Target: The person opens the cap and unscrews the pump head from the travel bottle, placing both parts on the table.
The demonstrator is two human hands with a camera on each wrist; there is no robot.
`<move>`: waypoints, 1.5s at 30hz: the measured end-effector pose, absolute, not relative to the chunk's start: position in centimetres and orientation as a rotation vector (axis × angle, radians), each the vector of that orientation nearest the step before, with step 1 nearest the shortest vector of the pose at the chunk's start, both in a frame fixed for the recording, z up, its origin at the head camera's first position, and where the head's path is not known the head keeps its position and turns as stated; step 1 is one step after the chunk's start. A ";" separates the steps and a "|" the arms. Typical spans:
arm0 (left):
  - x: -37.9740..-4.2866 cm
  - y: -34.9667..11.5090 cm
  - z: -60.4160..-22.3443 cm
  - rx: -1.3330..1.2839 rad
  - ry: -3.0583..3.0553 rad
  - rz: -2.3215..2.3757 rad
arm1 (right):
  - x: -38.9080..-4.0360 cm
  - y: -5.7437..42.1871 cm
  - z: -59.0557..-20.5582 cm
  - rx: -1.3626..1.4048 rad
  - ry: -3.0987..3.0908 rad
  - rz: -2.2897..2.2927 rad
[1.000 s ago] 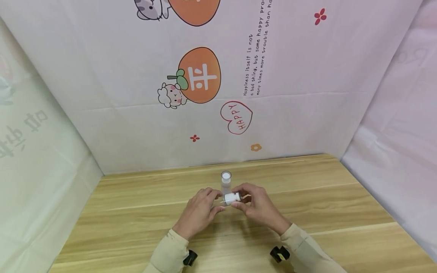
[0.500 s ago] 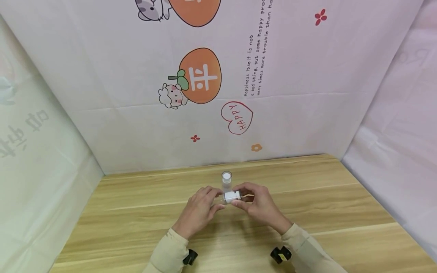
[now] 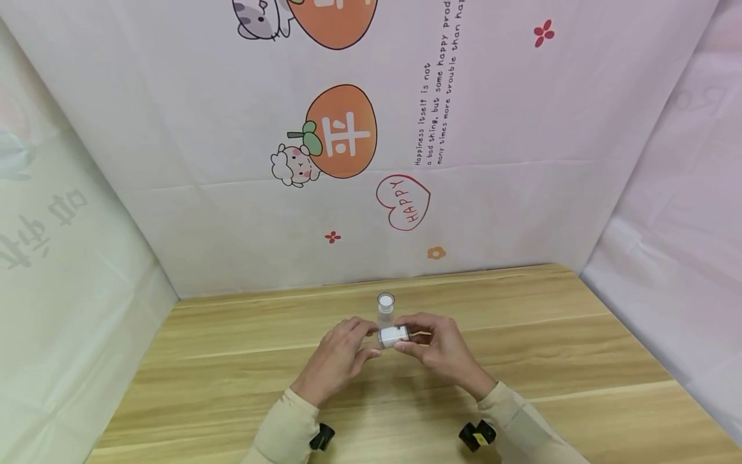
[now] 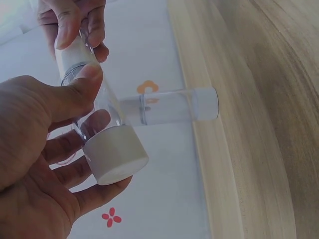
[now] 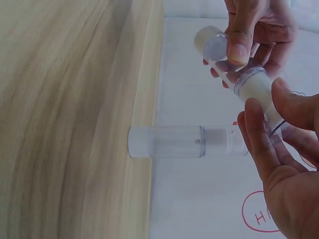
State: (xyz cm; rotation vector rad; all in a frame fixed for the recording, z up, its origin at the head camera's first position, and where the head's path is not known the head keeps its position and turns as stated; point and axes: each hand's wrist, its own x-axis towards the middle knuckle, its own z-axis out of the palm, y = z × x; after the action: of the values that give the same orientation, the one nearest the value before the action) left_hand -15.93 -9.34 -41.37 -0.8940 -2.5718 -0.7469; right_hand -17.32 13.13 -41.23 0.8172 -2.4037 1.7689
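Observation:
Both hands hold a clear pump bottle (image 3: 394, 336) with a white base and a white upper part, tilted on its side above the table. My left hand (image 3: 336, 356) grips the clear body near the white base (image 4: 115, 155), thumb on one side and fingers on the other. At the opposite end, my right hand (image 3: 440, 348) pinches the white upper part (image 5: 256, 89) between thumb and fingers. Just behind them a second, similar bottle (image 3: 385, 312) stands upright on its white base; in the right wrist view this standing bottle (image 5: 174, 142) appears sideways.
The wooden table (image 3: 232, 374) ends at the back against a white printed cloth (image 3: 255, 245). More cloth hangs at the left and right sides. Each sleeved forearm has a black wrist device, the left device (image 3: 322, 437) and the right device (image 3: 477, 436).
The white upper part of the held bottle has turned slightly in the right fingers. Both hands stay in nearly the same place, and the standing bottle has not moved.

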 end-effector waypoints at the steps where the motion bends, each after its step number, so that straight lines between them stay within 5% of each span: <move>1: -15.9 -9.4 -41.4 -0.901 -2.574 -0.748 | -17.3 13.2 -41.2 0.826 -2.407 1.773; 45: -16.1 -9.4 -41.4 -0.885 -2.535 -0.737 | -17.5 12.9 -40.6 0.767 -2.456 1.647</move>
State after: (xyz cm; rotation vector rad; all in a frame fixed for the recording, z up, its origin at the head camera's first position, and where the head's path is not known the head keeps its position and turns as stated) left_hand -16.08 -9.42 -41.38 -0.8848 -2.5352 -0.7372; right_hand -17.51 12.90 -40.62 0.7675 -2.4556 1.6470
